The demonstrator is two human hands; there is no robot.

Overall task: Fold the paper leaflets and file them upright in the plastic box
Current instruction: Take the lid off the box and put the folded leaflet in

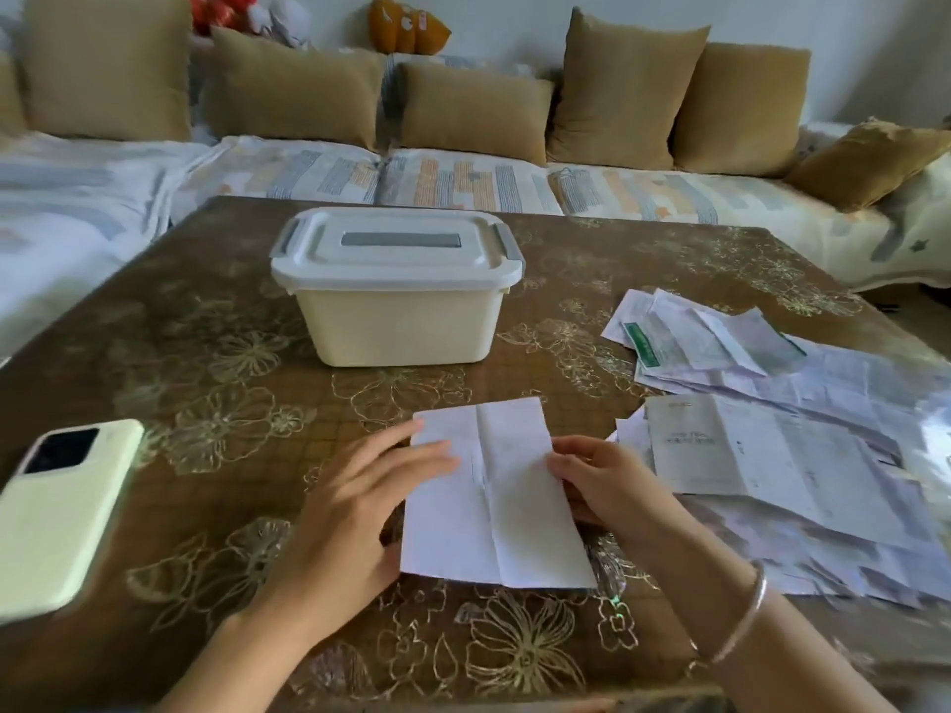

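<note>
Pressing flat with straight fingers, the left hand (355, 501) lies across the left edge of the leaflet (494, 496), while the right hand (602, 486) curls in at the opposite edge and looks to be pinching the paper between thumb and fingers. The leaflet sits on the surface (206, 352) right between the two hands, directly in front of the person. Here's the key bit: its long axis runs away from the body, near edge to far edge, and a crease runs down the middle along that same line. Each hand has a long side, so neither is clearly nearer; my read is that the right hand, with its grip, is the one set to swing its half over onto the left along that crease.

Straight ahead, beyond the far end of the leaflet and well apart from it, stands the plastic box (396, 311), and its lid (396, 249) is on, side latches apparently down. Nothing can be filed upright until that comes off.

Off to the right, the pile of leaflets (797, 403) sprawls loose, its edge just beside the right hand. A phone (56, 517) lies at far left, out of the way. Early days, I'd judge.
</note>
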